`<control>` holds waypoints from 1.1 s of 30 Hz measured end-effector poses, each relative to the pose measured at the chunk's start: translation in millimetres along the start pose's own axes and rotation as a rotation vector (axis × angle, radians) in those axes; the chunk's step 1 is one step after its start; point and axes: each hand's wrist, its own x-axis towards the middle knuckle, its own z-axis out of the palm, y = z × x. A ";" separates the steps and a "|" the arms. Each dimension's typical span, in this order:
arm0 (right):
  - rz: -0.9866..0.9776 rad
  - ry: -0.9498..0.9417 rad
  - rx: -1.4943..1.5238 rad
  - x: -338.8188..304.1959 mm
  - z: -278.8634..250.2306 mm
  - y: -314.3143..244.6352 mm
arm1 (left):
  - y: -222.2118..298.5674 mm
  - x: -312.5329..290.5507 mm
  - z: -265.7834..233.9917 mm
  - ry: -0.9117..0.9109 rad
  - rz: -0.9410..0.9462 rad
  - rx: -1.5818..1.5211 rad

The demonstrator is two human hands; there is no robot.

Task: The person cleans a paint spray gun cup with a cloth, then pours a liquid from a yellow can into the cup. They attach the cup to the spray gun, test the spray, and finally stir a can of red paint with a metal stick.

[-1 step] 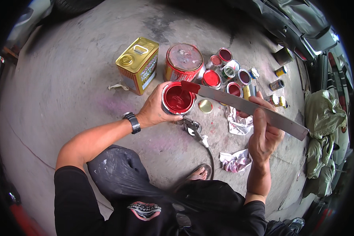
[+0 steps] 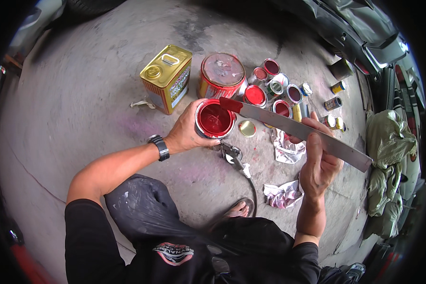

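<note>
My left hand (image 2: 187, 125) is wrapped round the side of an open paint can (image 2: 199, 131) with red paint inside. Between the thumb and fingers of my right hand (image 2: 318, 163) is a long, flat grey stirring stick (image 2: 288, 125). Its far end is coated in red and lies over the can's right rim; whether it touches the rim I cannot tell. Just below the can a spray gun (image 2: 230, 152) with a hose rests, partly hidden by the can and my left hand. A round gold lid (image 2: 247, 128) lies on the floor beneath the stick.
Beyond the can stand a gold rectangular tin (image 2: 163, 78) and a large red-stained bucket (image 2: 222, 71). Several small paint cans (image 2: 255, 95) cluster to their right. Stained white rags (image 2: 284, 193) lie near my right forearm. Greenish sacks (image 2: 388, 142) and vehicle parts line the right side.
</note>
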 end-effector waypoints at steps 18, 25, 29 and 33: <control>0.289 -0.132 0.160 -9.4 51.0 60.9 | 6.1 2.8 -1.0 -0.004 0.040 0.094; 0.276 -0.333 0.164 -27.3 89.3 90.4 | 3.1 -3.6 -2.6 -0.052 -0.031 0.077; 0.384 -0.364 0.140 -49.0 89.2 127.8 | -8.8 -12.4 -14.5 -0.016 -0.090 0.044; 0.373 -0.580 -0.284 -114.6 99.7 200.6 | -10.4 -11.0 -10.2 0.038 -0.142 0.027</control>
